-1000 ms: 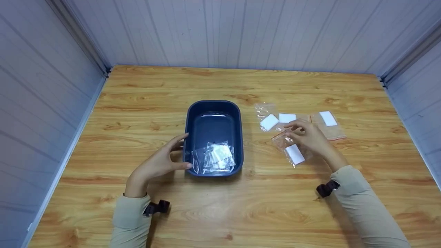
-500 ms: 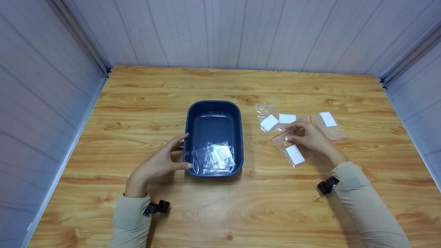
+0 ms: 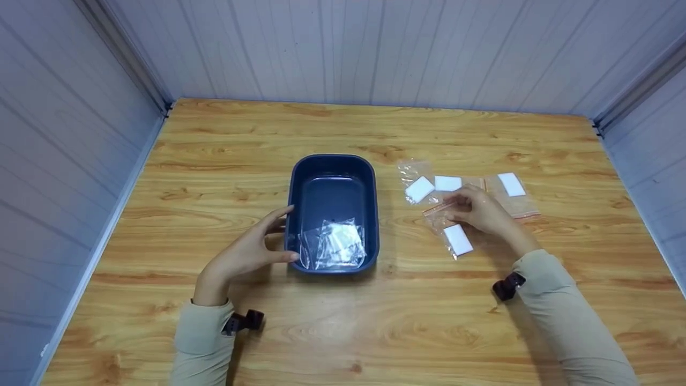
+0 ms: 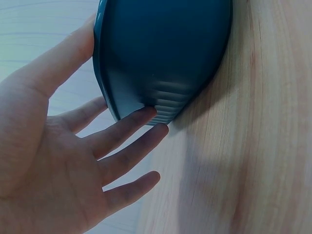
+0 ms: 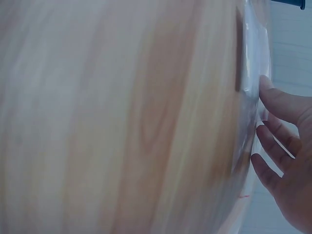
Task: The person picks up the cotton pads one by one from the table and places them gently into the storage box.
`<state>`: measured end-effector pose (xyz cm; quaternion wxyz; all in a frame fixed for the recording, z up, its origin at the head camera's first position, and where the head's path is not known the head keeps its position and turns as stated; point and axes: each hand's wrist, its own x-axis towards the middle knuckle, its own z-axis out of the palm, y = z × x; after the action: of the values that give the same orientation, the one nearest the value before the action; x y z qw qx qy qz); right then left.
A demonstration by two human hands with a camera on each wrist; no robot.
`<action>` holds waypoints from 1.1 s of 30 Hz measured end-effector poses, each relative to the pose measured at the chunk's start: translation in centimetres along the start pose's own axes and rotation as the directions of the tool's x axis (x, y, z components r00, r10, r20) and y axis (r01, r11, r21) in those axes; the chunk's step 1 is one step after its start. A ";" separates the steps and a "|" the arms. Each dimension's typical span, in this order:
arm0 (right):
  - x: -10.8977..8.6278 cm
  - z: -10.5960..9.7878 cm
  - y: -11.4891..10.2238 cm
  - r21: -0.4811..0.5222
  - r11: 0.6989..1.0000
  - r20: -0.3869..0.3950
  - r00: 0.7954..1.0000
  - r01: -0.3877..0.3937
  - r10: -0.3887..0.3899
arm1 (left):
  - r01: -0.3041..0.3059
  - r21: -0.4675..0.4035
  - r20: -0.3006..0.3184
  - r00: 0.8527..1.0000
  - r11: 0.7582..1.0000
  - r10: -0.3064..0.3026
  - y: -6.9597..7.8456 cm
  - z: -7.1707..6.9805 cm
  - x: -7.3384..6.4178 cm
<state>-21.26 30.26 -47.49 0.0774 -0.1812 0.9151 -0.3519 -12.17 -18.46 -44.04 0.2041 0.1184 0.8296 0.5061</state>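
Note:
A dark blue plastic bin [image 3: 335, 201] stands on the table, with several clear bags [image 3: 340, 244] lying in its near end. My left hand [image 3: 246, 249] is at its left side, thumb at the rim. In the left wrist view the fingers are spread and nearly straight along the bin wall [image 4: 165, 48]. My right hand [image 3: 479, 212] is over a clear zip bag [image 3: 437, 219] holding a white rectangular piece [image 3: 458, 239]. The right wrist view has the thumb and bent fingertips at the bag's plastic [image 5: 251, 63], thumb apart from the fingers.
More zip bags with white pieces lie beyond the right hand: one with a white piece [image 3: 419, 190] on the left, another white piece [image 3: 448, 183] beside it, and a third white piece [image 3: 511, 184] to the right. Pale panel walls [image 3: 348, 51] enclose the wooden table [image 3: 343, 332].
My right hand has shifted slightly, with the thumb and fingers lower over the near zip bag. The left hand and the bin have stayed in place.

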 end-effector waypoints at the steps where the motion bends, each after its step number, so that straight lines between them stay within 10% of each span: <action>1: 0.0 0.0 0.0 -0.005 1.000 0.002 1.000 -0.004 0.004 | 0.004 0.000 0.000 1.000 1.000 -0.004 0.1 0.0 0.0; 15: -0.4 -0.2 -1.0 -0.159 0.986 0.029 0.998 -0.056 0.061 | 0.006 0.013 -0.003 1.000 1.000 -0.006 0.0 0.0 0.0; 33: -2.0 -1.1 -3.3 -0.056 0.998 -0.136 0.990 0.014 -0.021 | -0.002 0.010 -0.006 1.000 1.000 0.002 0.1 0.0 0.0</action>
<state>-18.85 29.47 -44.41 0.0064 -0.1668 0.9259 -0.3389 -12.13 -18.38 -43.92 0.2007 0.1188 0.8326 0.5024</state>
